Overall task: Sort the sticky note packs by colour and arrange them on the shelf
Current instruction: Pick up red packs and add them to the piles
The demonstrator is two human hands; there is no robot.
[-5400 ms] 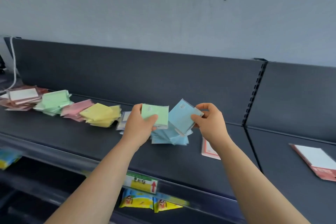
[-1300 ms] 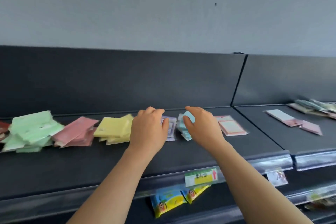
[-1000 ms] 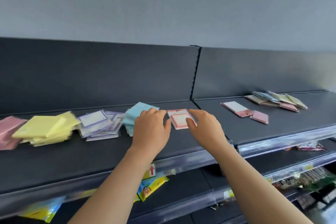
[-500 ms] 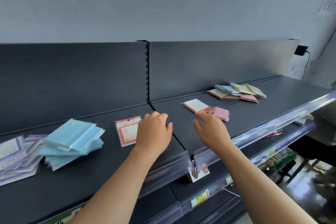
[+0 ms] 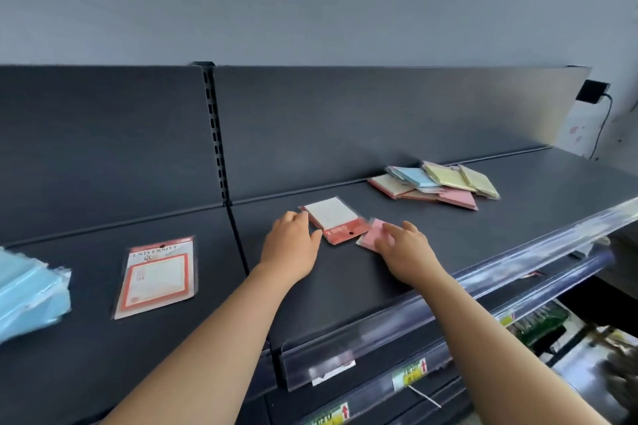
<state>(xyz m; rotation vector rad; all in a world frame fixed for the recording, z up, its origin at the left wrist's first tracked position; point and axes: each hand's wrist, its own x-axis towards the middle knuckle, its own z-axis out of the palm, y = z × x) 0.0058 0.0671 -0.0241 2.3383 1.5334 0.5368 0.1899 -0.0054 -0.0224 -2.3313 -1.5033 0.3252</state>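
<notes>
Hands: left hand [image 5: 293, 245] relaxed beside red-and-white pack [image 5: 333, 219]; right hand [image 5: 404, 248] flat on pink pack [image 5: 371, 235], neither gripping. Both now shifted from blue stack [image 5: 27, 297] to right-hand shelf bay [image 5: 345, 286]; blue group likely finished, mixed pile [image 5: 438, 183] beyond awaits sorting.

a plain grey wall [image 5: 310, 0] rises behind dark metal back panels [image 5: 379, 121]. a small black corded box [image 5: 593, 91] sits far right.

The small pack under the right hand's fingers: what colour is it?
Pink; the pack shows best in the head view.
</notes>
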